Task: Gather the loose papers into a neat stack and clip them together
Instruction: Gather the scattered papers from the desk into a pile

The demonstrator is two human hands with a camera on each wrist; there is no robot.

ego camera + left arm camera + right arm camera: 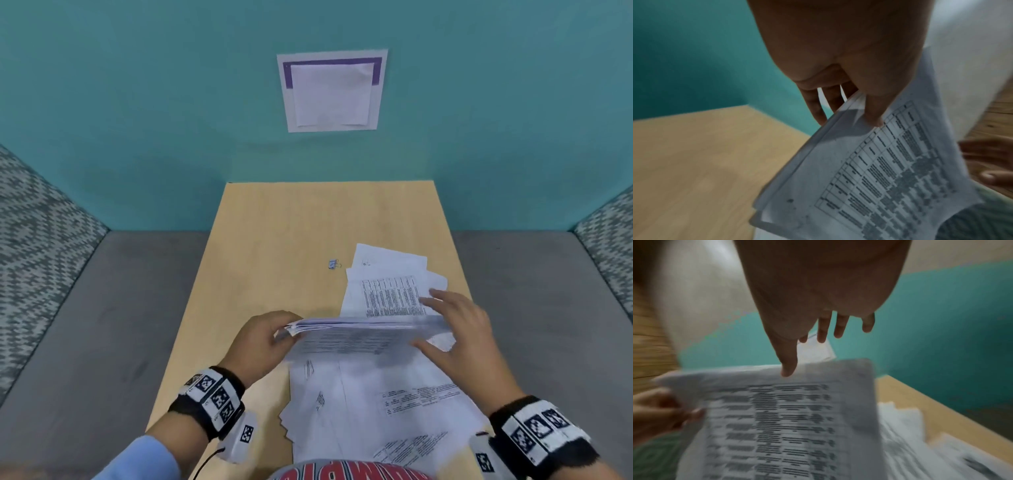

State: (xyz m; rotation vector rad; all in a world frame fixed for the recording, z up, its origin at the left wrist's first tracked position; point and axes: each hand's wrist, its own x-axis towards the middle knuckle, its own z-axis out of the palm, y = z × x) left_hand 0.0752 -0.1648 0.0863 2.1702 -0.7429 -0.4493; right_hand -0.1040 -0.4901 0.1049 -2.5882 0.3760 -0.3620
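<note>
A partly gathered sheaf (pixel 363 329) is pinched at one end by the left hand (pixel 263 342), thumb on top; the right hand (pixel 459 329) is spread flat-fingered at the far end, gripping nothing. More loose papers (pixel 376 404) are scattered beneath on the table (pixel 274 222) — the binder clip (pixel 334 264) lies apart. Edges are best tapped square before more sheets are added.

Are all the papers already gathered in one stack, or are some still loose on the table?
Some are still loose. The left hand grips a partial stack; other sheets lie spread on the table.
</note>
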